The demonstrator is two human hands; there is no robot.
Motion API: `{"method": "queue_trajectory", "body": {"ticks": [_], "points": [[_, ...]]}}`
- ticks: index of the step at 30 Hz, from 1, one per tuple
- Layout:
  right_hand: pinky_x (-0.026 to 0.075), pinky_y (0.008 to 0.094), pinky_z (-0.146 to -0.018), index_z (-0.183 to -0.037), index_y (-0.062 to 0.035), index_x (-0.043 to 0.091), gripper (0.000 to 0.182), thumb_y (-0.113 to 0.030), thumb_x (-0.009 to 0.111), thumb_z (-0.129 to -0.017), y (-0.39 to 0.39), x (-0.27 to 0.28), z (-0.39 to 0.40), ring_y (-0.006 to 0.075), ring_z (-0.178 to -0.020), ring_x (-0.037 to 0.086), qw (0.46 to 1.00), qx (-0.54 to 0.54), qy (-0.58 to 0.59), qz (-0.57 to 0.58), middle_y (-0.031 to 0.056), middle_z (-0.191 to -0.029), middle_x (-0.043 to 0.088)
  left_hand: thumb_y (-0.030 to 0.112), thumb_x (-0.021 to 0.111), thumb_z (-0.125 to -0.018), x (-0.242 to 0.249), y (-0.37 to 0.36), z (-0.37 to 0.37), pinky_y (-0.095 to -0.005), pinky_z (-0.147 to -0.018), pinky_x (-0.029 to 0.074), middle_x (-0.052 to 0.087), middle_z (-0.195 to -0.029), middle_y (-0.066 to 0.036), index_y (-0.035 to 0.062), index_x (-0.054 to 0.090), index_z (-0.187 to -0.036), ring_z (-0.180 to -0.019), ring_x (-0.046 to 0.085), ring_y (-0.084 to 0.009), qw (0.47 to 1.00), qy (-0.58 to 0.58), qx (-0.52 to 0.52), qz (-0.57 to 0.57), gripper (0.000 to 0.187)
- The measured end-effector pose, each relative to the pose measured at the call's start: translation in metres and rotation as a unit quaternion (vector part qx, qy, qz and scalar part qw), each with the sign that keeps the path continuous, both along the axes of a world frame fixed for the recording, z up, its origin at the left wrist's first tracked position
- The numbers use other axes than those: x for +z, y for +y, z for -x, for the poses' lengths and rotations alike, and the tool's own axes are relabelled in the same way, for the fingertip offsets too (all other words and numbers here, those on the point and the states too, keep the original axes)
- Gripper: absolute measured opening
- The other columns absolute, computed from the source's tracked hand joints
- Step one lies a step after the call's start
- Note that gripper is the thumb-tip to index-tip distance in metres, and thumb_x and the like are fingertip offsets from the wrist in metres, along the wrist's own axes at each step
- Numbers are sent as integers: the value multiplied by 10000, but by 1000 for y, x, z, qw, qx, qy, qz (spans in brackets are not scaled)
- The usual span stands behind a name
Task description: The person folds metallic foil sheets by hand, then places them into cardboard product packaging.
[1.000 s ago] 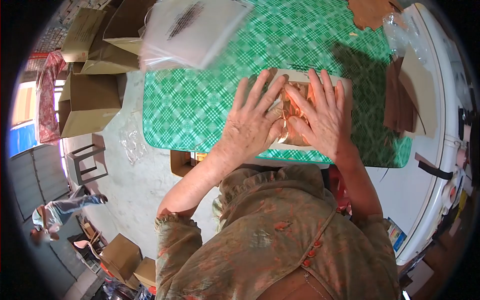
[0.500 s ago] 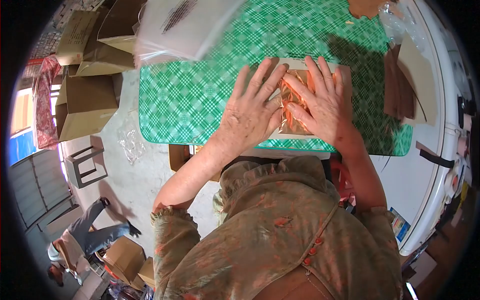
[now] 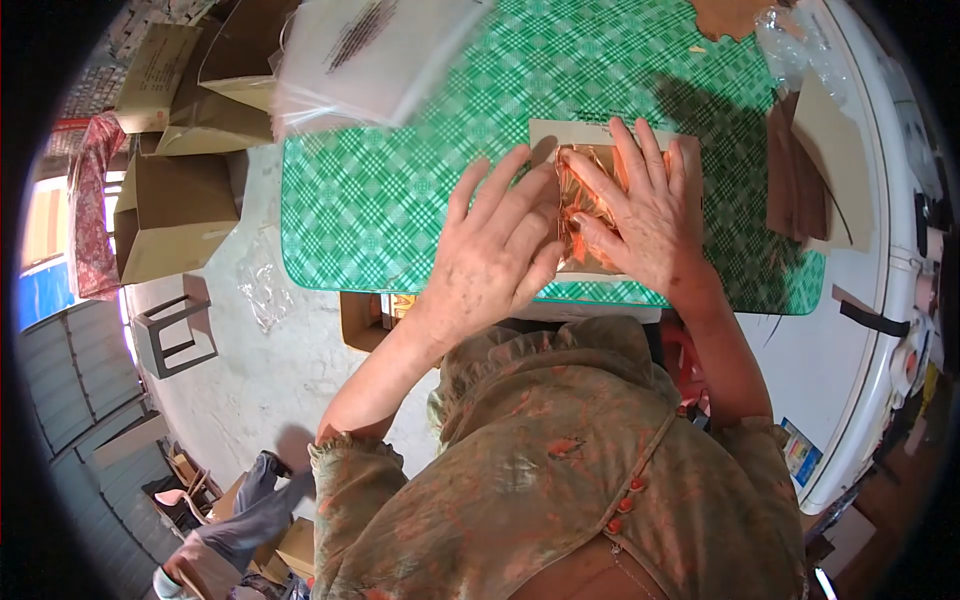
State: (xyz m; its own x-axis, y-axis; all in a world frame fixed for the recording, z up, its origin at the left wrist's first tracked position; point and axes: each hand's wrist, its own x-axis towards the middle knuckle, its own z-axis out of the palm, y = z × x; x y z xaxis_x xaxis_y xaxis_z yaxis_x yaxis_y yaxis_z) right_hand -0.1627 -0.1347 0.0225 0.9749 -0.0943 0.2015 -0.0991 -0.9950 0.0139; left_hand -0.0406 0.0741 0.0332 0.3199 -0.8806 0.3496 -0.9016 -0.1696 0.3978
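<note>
A shiny copper-coloured sheet (image 3: 586, 192) lies on a beige card (image 3: 545, 130) on the green checked tablecloth (image 3: 370, 200). My right hand (image 3: 645, 215) rests flat over the right part of the shiny sheet, fingers spread and thumb out across it. Just left of the sheet is my left hand (image 3: 497, 245), its fingers apart and slightly bent, with nothing held. Its fingertips are near the card's left edge; whether they touch it I cannot tell.
Clear plastic bags (image 3: 370, 60) lie at the table's upper left. Brown pieces (image 3: 797, 170) are at the right. Open cardboard boxes (image 3: 180, 210) and a grey stool frame (image 3: 175, 335) stand to the left. Another person (image 3: 240, 520) is at the lower left.
My left hand has moved left off the card, uncovering its upper-left corner. My right hand stays nearly in place. The other person has moved down and to the right.
</note>
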Motion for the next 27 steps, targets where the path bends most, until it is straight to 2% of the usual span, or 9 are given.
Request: {"method": "queue_trajectory", "body": {"ticks": [4, 5, 12, 20, 23, 26, 27], "points": [[255, 632, -1235, -1592, -322, 517, 734, -509, 722, -912, 1, 0, 0, 415, -1520, 349, 1000, -2, 10, -5, 208, -1632, 416, 213, 769, -914, -9, -6, 11, -535, -1217, 381, 682, -1374, -106, 47, 727, -1244, -1421, 562, -319, 998, -9, -42, 51, 373], [254, 633, -1235, -1597, -322, 511, 748, -502, 725, -904, 0, -1, 0, 417, -1519, 349, 1000, 0, 8, -3, 211, -1632, 415, 221, 763, -928, -13, -7, 12, -505, -1195, 424, 715, -1285, -107, 45, 727, -1232, -1372, 603, -293, 997, -28, -61, 44, 353], [250, 653, -1228, -1612, -324, 489, 774, -529, 715, -901, 2, 3, -1, 425, -1524, 332, 999, -11, 31, -10, 213, -1635, 402, 210, 767, -928, -14, -3, 17, -503, -1176, 453, 709, -1281, -109, 38, 726, -1207, -1361, 605, -295, 998, -33, -40, 32, 330], [184, 668, -1258, -1631, -333, 451, 786, -591, 688, -927, 2, 1, 1, 428, -1579, 230, 998, -16, 36, -47, 214, -1690, 305, 182, 794, -893, -13, -4, 15, -503, -1152, 475, 715, -1231, -119, 34, 741, -1090, -1327, 613, -308, 996, -53, -59, 48, 252], [157, 676, -1264, -1635, -323, 444, 811, -622, 679, -919, 2, 0, 1, 427, -1596, 191, 997, -22, 37, -67, 211, -1704, 283, 130, 818, -821, -10, -8, 7, -495, -1106, 508, 688, -1199, -173, 9, 711, -1112, -1289, 617, -371, 992, 29, -86, 85, 333], [137, 677, -1267, -1633, -284, 449, 847, -648, 676, -903, 3, -3, 3, 427, -1603, 175, 996, -25, 34, -83, 209, -1712, 273, 85, 825, -799, 10, -32, 10, -498, -1062, 526, 671, -1224, -176, 8, 670, -1213, -1265, 628, -392, 973, 119, -33, 196, 449], [132, 676, -1269, -1632, -267, 451, 860, -655, 677, -898, 3, -3, 3, 427, -1604, 172, 995, -24, 32, -87, 209, -1713, 271, 107, 785, -864, 11, -39, 9, -513, -1105, 480, 574, -1406, -237, 11, 557, -1399, -1346, 560, -442, 967, 145, -50, 205, 589]]}}
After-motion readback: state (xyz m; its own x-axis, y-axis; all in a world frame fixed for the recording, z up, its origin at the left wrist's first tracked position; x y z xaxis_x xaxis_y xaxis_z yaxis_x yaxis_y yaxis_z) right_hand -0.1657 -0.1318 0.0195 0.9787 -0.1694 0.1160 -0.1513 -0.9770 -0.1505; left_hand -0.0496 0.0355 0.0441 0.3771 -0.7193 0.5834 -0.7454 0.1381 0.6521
